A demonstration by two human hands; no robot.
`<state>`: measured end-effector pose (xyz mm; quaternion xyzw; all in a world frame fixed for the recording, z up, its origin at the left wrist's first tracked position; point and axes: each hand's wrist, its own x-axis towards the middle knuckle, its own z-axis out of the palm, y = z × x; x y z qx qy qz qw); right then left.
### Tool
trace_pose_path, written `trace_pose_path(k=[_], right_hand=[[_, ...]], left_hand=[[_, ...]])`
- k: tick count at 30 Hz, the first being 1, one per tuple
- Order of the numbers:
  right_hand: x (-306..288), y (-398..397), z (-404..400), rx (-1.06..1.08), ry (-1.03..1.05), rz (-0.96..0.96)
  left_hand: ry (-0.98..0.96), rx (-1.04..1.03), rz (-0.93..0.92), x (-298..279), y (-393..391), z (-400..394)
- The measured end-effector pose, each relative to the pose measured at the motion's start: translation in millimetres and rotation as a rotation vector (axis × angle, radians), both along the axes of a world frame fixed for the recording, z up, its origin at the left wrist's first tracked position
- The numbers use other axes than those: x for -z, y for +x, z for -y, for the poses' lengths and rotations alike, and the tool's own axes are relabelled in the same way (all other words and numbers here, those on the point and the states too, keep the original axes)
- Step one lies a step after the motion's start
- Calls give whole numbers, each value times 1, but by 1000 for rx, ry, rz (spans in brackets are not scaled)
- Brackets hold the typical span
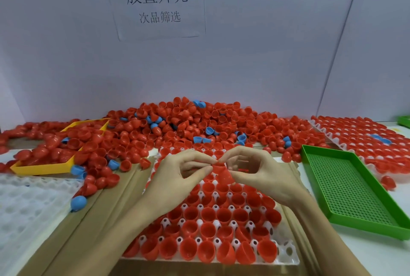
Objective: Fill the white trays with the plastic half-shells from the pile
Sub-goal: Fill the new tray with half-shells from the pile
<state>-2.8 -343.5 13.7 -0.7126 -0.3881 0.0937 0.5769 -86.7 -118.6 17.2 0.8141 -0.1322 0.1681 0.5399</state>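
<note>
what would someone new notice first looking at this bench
First the big pile of red half-shells heaped along the back wall, flecked with a few blue ones. Next, at front centre, both hands meet over the white tray, largely filled with red shells: the left hand and the right hand pinch one red shell between their fingertips. A bright green perforated tray lies to the right, and a yellow tray to the left is half buried in shells.

Pile [190, 125] behind tray [286, 253] (basket [355, 215] right)
</note>
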Motion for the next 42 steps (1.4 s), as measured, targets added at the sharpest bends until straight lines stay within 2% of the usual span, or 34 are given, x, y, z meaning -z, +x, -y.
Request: trace_pose_path(k=[5,8,14,17,19,21,25,29,32,39,42], right_hand=[[3,-2,-7,60,-61,111],[-5,1,-1,112,-73,90],[-37,1,39,222,-352,168],[-38,-22,59,199,-526,220],[-35,-41,71,183,-613,219],[-33,-58,80,147,-660,171],[-27,-76,85,129,-780,140],[-19,-82,78,182,-965,217],[-17,-81,76,180,-1022,214],[-31,-70,86,110,-858,46],[-28,-56,90,256,-792,41]], left_hand=[[-8,56,-30,3,1,-2],[11,42,-9,2,5,-11],[111,-395,9,9,26,-59],[224,-591,-97,20,35,-78],[376,-657,-203,27,40,-86],[454,-640,-301,32,42,-90],[450,-577,-435,36,43,-93],[360,-544,-495,36,42,-97],[279,-520,-516,35,43,-99],[-23,-381,-668,27,40,-105],[-71,-316,-767,22,37,-117]])
